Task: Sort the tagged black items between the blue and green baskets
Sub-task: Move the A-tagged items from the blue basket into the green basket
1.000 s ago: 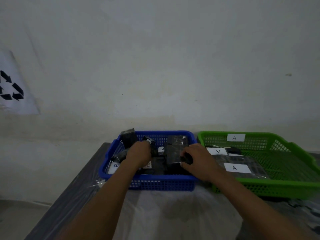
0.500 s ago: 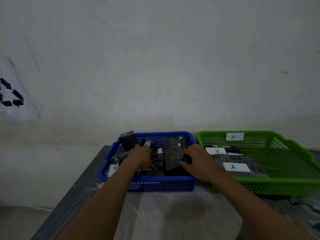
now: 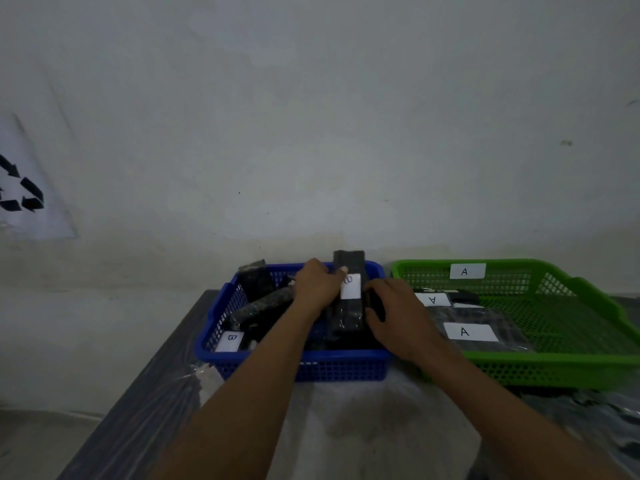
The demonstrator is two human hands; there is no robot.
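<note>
Lifted upright now: left hand (image 3: 317,284) raises black packet (image 3: 349,292) above blue basket (image 3: 341,367).

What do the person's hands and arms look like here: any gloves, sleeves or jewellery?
Both are bare. The left hand and right hand wear no gloves, and no rings, watch or wristbands show. Both forearms are uncovered right down to the bottom edge of the picture, so no sleeves are visible. The light is dim, so small marks cannot be made out.

Three white tags read "A" in the green basket (image 3: 588,362); one "B" tag (image 3: 231,341) lies lower left in the blue basket (image 3: 339,370); recycling-arrows sign (image 3: 20,192) at left.
</note>
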